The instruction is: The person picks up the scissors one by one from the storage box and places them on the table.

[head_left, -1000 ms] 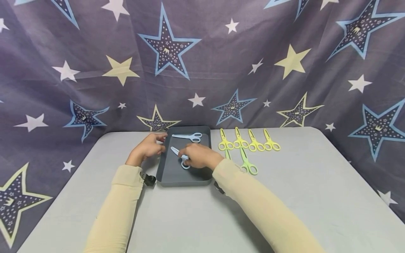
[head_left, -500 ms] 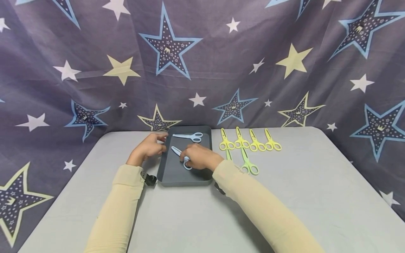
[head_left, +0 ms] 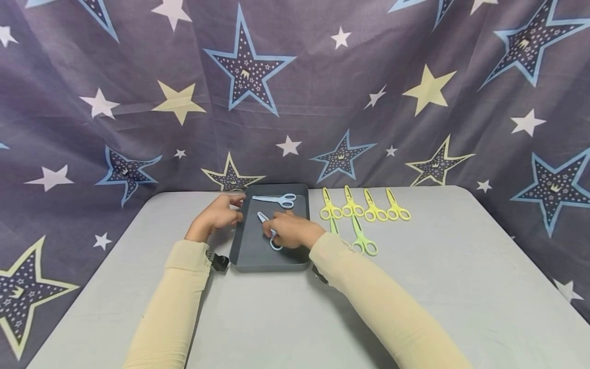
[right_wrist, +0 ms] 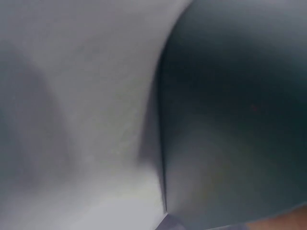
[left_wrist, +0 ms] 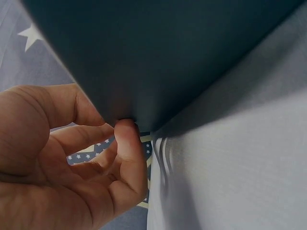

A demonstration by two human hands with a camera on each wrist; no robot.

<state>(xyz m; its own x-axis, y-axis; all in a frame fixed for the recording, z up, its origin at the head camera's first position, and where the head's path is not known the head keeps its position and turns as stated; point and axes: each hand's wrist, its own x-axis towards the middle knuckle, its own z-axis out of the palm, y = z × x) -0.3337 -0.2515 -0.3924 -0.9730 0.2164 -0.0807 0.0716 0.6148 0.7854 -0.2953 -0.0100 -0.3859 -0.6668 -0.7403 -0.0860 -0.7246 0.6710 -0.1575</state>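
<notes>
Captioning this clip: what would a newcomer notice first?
Probably the star-patterned curtain behind the table. Next, the gray tray, with two blue scissors inside, the left hand gripping its left side and the right hand on the nearer pair. Right of the tray, four yellow scissors stand out in a row, with green scissors in front.

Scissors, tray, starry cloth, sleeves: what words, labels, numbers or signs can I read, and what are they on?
None can be read on the blue scissors, yellow scissors, green scissors or grey tray.
Starry cloth: no words, just printed stars and little crowns.
Right sleeve: a faint mark near the cuff, maybe writing, too small to read.
</notes>
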